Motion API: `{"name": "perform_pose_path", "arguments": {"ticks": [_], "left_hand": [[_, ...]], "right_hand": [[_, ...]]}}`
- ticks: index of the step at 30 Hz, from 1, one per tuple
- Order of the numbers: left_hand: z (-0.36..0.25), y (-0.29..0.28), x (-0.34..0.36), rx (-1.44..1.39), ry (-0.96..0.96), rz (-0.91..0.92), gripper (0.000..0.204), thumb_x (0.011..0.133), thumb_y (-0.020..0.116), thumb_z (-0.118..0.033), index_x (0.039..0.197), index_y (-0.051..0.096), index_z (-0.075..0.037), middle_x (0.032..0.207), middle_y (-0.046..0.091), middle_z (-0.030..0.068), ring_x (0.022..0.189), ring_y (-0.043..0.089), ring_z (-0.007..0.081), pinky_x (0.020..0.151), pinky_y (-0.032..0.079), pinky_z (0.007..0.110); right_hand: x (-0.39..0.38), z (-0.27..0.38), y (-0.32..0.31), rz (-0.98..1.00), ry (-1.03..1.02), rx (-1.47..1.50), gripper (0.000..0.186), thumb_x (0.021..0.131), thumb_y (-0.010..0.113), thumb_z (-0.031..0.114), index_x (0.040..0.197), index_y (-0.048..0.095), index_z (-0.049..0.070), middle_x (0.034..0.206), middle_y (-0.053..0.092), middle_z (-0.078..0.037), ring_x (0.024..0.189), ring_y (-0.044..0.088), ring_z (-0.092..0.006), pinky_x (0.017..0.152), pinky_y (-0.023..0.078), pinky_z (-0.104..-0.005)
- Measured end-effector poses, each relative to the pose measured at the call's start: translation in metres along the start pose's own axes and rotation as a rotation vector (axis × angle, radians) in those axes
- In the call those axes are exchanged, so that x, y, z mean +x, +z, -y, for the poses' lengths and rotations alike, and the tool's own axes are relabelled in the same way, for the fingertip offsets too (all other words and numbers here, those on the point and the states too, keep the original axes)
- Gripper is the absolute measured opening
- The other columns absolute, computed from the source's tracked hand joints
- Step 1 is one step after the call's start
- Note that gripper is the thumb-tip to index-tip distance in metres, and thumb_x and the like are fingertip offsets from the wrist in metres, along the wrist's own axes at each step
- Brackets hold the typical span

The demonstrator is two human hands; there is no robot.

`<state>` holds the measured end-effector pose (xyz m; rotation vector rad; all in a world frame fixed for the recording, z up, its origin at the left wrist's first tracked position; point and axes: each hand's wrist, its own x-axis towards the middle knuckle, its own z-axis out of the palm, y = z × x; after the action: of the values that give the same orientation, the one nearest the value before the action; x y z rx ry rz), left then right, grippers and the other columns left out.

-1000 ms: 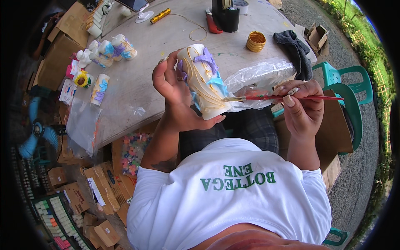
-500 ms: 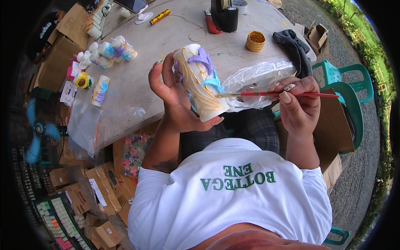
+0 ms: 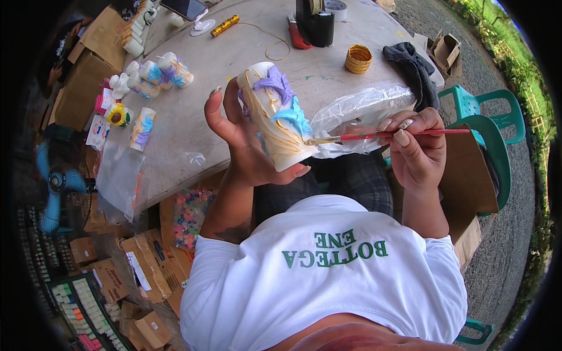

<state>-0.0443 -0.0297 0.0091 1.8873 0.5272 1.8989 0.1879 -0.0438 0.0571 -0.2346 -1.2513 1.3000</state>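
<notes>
A white pillar candle (image 3: 270, 126) with raised purple and blue leaves and gold lines is held tilted over the table's near edge. My left hand (image 3: 243, 140) grips it from the left, thumb under its lower end and a finger raised. In my right hand (image 3: 418, 143) a red paintbrush (image 3: 374, 135) is pinched between thumb and fingers. The brush's bristles meet the candle's lower right side. Beyond it stands a small gold pot (image 3: 358, 58), its inside gold too.
Several decorated candles (image 3: 174, 70) and one lying candle (image 3: 142, 128) are at the table's left. A clear plastic bag (image 3: 369, 111) lies by the near edge, with a dark cloth (image 3: 413, 70), a black tape dispenser (image 3: 315, 23) and a gold thread spool (image 3: 225, 26) farther off.
The candle has turned slightly and shifted a little left in my left hand. The brush tip has moved slightly lower and left on its surface.
</notes>
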Motion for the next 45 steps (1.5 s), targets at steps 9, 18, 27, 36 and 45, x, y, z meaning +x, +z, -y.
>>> {"name": "perform_pose_path", "arguments": {"ticks": [9,18,27,36,45], "left_hand": [[0.006,0.002,-0.001,0.018,0.032,-0.049,0.120,0.052,0.078,-0.044,0.134,-0.006,-0.019,0.133,0.023,0.0182,0.124,0.030,0.0335,0.101,0.027,0.044],[0.008,0.002,0.000,0.055,0.054,-0.084,0.118,0.051,0.077,-0.045,0.134,-0.003,-0.021,0.131,0.026,0.0191,0.123,0.032,0.0340,0.101,0.028,0.045],[0.007,0.001,0.002,-0.035,0.076,-0.061,0.119,0.052,0.080,-0.036,0.131,-0.006,-0.017,0.132,0.019,0.0186,0.121,0.030,0.0301,0.096,0.030,0.040],[0.008,-0.001,0.001,-0.029,0.065,-0.075,0.119,0.052,0.080,-0.037,0.132,-0.006,-0.018,0.131,0.020,0.0191,0.120,0.031,0.0303,0.095,0.031,0.040],[0.010,-0.001,0.000,-0.049,0.065,-0.059,0.118,0.052,0.081,-0.036,0.131,-0.005,-0.018,0.132,0.019,0.0184,0.121,0.030,0.0298,0.096,0.030,0.040]], "right_hand": [[0.003,0.002,0.004,0.000,-0.028,-0.004,0.015,0.081,0.054,-0.008,0.089,0.046,0.002,0.093,0.057,-0.018,0.085,0.061,-0.0260,0.073,0.052,-0.0338],[0.002,0.001,0.007,0.005,-0.023,-0.002,0.016,0.080,0.055,-0.008,0.089,0.046,0.002,0.092,0.057,-0.018,0.087,0.060,-0.0269,0.074,0.053,-0.0342],[0.002,0.004,0.008,0.012,-0.055,-0.038,0.017,0.079,0.055,-0.009,0.088,0.046,0.002,0.091,0.057,-0.019,0.089,0.060,-0.0279,0.076,0.053,-0.0360],[0.000,0.003,0.007,0.040,-0.052,-0.030,0.017,0.079,0.055,-0.009,0.087,0.046,0.002,0.091,0.056,-0.019,0.089,0.060,-0.0282,0.076,0.053,-0.0367],[0.002,0.003,0.010,0.028,-0.030,-0.007,0.016,0.079,0.055,-0.009,0.087,0.046,0.002,0.092,0.057,-0.019,0.088,0.060,-0.0281,0.076,0.052,-0.0367]]}}
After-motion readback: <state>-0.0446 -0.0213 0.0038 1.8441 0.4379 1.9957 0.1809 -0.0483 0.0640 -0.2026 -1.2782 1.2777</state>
